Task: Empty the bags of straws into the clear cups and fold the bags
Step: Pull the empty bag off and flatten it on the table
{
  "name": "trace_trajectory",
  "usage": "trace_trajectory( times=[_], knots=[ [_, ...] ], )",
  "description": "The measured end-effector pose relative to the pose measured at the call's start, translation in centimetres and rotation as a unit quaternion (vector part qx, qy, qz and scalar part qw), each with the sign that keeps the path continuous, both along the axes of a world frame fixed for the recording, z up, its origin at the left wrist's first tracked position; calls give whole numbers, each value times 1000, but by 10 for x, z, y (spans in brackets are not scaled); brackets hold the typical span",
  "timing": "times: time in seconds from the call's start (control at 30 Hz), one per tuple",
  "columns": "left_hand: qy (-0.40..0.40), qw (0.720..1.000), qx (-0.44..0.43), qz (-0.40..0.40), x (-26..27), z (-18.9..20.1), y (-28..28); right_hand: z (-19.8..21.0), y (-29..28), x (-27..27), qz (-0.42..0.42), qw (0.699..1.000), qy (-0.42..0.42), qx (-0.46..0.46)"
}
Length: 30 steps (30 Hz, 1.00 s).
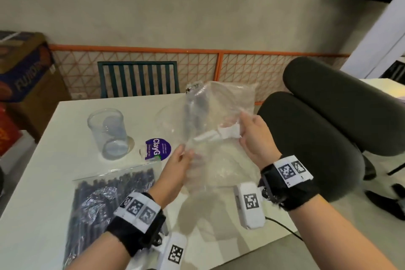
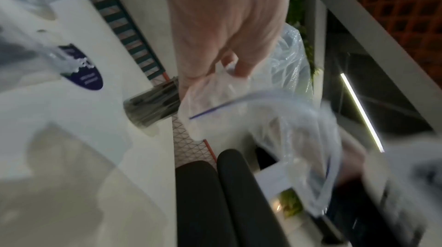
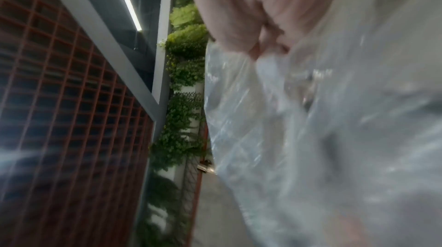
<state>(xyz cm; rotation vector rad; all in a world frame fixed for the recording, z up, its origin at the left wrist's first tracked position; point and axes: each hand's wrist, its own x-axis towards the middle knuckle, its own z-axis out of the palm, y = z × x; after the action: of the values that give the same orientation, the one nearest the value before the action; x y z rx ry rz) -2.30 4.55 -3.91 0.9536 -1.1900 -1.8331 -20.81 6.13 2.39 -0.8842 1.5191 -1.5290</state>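
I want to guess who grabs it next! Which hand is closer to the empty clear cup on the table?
Left. The left hand holds the empty bag just right of the empty clear cup, past the purple sticker. The right hand pinches the bag's far side, farther away.

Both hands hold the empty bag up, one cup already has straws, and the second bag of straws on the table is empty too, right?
Not quite: the second bag is full of dark straws, per the head view. The rest holds.
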Motion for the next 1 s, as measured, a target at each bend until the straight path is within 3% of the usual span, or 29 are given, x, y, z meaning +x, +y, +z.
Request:
trace_trajectory(
  times=[0.03,0.1,0.17,0.27,0.33,0.43,0.5,0.57,0.63,0.7,0.77,0.83,0.9,1.0],
  knots=[
    [37,999,27,13,3,3,-1,-2,7,1,40,998,55,10],
    [79,996,45,18,7,13,-5,-13,26,5,124,966,216,76],
    [32,999,1,27,9,14,-6,-30,40,5,154,939,291,99],
    [-113,985,-106,83,7,5,-11,-40,42,-3,51,936,340,75],
    [-151,975,-122,108,4,-1,-14,-37,40,-7,21,924,366,107],
    [-127,987,-30,93,2,-3,-17,-36,40,-13,-11,943,291,162],
    [-39,992,119,1,4,1,-14,-30,45,-18,-5,982,117,147],
    [29,973,220,-57,5,-1,-10,-31,53,-24,107,986,-70,107],
    [12,977,210,-28,4,-8,-9,-36,64,-28,235,959,-99,128],
    [-58,987,145,23,3,-13,-11,-48,73,-34,281,940,-58,185],
    [-216,975,32,30,3,-21,-13,-61,75,-44,208,952,-14,225],
    [-334,939,-75,28,-2,-32,-14,-73,66,-57,80,963,81,245],
    [-354,931,-81,42,-9,-39,-14,-84,56,-63,0,948,190,254],
    [-334,942,13,30,-10,-44,-15,-102,52,-68,-21,927,253,274]
  ],
)
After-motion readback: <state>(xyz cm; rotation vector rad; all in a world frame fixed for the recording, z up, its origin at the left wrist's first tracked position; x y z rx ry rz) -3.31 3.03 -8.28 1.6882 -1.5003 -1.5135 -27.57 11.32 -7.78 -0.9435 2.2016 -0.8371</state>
